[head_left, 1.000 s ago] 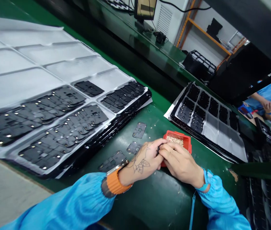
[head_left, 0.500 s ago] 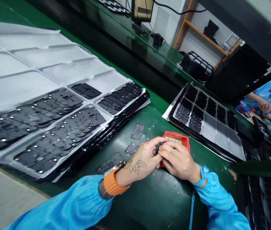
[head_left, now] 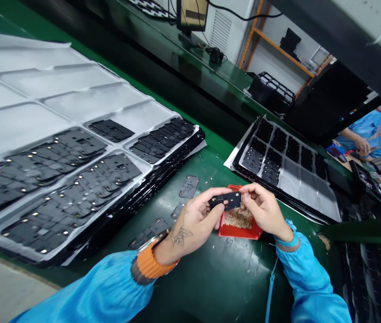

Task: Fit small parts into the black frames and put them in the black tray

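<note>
My left hand [head_left: 190,224] grips a thin black plastic plate [head_left: 229,200] with small cutouts and bright metal spots, thumb in front and fingers behind. At the plate's right end, my right hand [head_left: 266,211] is closed, with thumb and fingertips pinched at the edge. Whether a tiny piece sits between those fingertips is hidden. Just below the plate is a red bin [head_left: 240,233] holding many small pale bits [head_left: 239,219]. Similar loose black plates [head_left: 189,186] lie on the green table beside my left hand, one partly behind my wrist.
A large white-lined tray [head_left: 55,107] with rows of black plates fills the left. Another compartment tray [head_left: 293,181] stands at the right. A coiled blue cord [head_left: 270,291] hangs by my right sleeve. Another person [head_left: 361,139] works at the far right.
My hands have moved apart slightly, and the black plastic plate between them now shows its flat face. More of the red bin and its pale bits is visible. The view has shifted slightly.
</note>
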Demonstrator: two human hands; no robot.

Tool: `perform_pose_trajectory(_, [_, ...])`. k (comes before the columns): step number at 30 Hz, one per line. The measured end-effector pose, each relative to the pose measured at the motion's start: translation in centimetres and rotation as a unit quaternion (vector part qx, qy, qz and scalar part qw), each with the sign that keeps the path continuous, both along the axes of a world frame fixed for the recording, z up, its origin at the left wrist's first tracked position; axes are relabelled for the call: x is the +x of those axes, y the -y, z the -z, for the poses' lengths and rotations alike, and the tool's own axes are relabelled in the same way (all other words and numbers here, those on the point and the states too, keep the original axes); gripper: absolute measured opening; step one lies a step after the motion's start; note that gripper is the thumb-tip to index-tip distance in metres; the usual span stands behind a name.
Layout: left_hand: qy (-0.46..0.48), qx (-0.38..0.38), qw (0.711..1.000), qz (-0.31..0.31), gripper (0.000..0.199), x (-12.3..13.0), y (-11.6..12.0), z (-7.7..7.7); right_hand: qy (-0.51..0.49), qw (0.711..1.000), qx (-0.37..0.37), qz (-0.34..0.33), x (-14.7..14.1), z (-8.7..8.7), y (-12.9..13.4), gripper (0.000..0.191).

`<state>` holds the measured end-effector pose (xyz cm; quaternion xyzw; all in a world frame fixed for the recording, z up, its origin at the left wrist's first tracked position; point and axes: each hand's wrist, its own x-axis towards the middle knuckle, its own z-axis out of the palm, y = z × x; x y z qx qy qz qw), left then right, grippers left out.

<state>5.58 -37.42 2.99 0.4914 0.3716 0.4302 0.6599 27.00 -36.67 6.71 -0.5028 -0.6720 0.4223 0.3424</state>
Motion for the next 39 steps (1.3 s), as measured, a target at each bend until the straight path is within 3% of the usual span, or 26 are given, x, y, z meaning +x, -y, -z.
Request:
perform_pose_trajectory(2, [-0.011,0.013,1.000,-0.003,0.039,0.0,0.0,0.1,0.014,1.000,-0.016,0.004,-0.1,0.3,0.0,0.017])
perform_pose_trajectory(10, [0.001,0.010,1.000,0.011,0.044,0.2,0.0,0.5,0.062,0.997,0.040,0.007,0.1,0.0,-0.3,0.012])
perform_pose_trajectory(16, [0.002,0.008,1.000,0.017,0.046,0.1,0.0,0.7,-0.007,0.994,-0.105,0.008,-0.1,0.2,-0.2,0.028])
perform_pose_trajectory(21, [-0.009,0.018,1.000,0.023,0.048,0.1,0.1,0.7,-0.005,0.999,-0.053,-0.003,-0.3,0.3,-0.2,0.022])
perform_pose_trajectory(29, [-0.047,0.037,0.998,0.036,0.045,0.2,0.4,1.1,-0.142,0.981,-0.130,-0.017,-1.2,1.0,0.2,0.020])
perform_pose_trajectory(34, [-0.064,0.046,0.996,0.050,0.050,0.3,0.6,1.2,-0.137,0.982,-0.130,0.020,-1.5,1.3,0.3,0.021])
perform_pose_trajectory(39, [-0.045,0.008,0.997,0.059,0.056,0.2,0.5,1.0,-0.138,0.980,-0.137,0.037,-1.6,1.7,0.4,0.026])
